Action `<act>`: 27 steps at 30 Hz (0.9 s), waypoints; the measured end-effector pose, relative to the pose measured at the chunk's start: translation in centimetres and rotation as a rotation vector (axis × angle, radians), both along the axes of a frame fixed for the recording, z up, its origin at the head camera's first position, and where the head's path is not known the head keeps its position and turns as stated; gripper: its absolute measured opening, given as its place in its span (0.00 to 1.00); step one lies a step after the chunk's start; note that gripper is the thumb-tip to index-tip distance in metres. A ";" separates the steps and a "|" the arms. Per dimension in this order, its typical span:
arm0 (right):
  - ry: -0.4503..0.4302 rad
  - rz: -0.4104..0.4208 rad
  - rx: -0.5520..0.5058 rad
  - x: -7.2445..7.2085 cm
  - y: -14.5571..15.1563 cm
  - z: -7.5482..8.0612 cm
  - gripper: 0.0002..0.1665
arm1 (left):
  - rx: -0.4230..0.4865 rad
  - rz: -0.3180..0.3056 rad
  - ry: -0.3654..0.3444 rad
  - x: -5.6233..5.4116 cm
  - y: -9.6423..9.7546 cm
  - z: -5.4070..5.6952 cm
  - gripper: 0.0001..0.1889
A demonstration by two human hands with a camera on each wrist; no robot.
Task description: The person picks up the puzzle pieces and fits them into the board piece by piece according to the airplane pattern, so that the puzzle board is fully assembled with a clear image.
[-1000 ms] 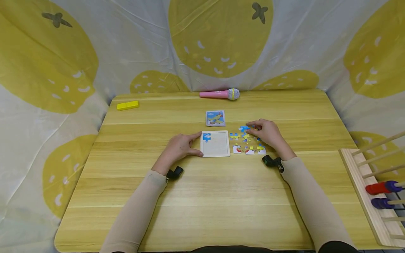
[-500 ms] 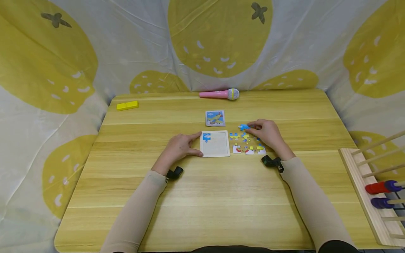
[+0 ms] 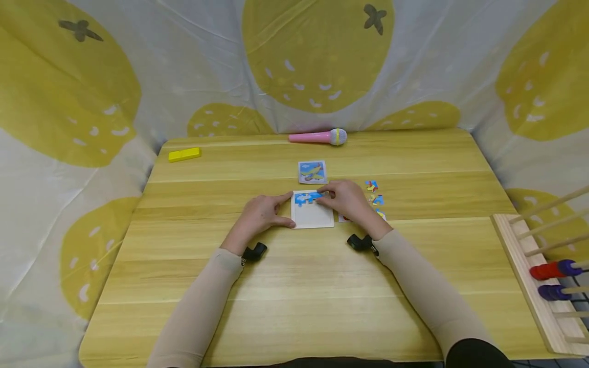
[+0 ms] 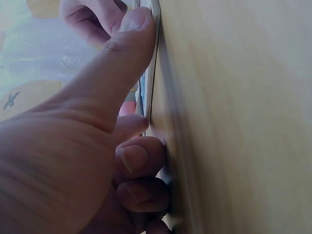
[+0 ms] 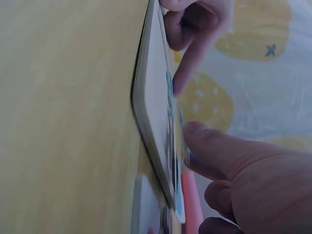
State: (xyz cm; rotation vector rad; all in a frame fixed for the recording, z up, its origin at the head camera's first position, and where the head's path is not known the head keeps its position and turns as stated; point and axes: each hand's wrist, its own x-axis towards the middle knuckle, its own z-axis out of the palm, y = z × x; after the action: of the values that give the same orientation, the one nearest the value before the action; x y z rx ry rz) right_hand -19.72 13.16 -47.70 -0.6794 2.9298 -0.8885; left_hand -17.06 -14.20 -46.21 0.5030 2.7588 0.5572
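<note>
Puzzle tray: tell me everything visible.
The puzzle tray is a roughly square, whitish board with a thin rim; its pale edge looks like wood. It lies flat on the table, blue puzzle pieces along its far side, its near part bare. The left hand touches its left edge; the right hand pinches a piece at its far right; whether that hand touches the tray is unclear.

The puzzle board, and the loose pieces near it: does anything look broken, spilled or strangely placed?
Nothing stands out. The puzzle board lies flat, and the loose pieces lie to its right. The right hand hides some, so those cannot be checked.
</note>
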 end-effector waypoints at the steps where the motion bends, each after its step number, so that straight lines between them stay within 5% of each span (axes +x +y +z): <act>1: -0.001 0.000 0.008 0.0 -0.3 0.0 0.17 | 0.000 -0.004 0.001 0.0 0.1 0.0 0.51; 27: 0.030 0.021 0.081 -0.2 -2.3 -0.1 0.16 | -0.007 -0.012 0.025 0.1 -0.1 0.1 0.51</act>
State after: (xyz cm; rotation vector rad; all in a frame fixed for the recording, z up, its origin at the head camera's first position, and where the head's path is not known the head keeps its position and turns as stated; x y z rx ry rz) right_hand -19.91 10.83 -47.77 -0.7238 2.9595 -0.7604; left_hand -17.00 -14.27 -46.16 0.5284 2.7787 0.5421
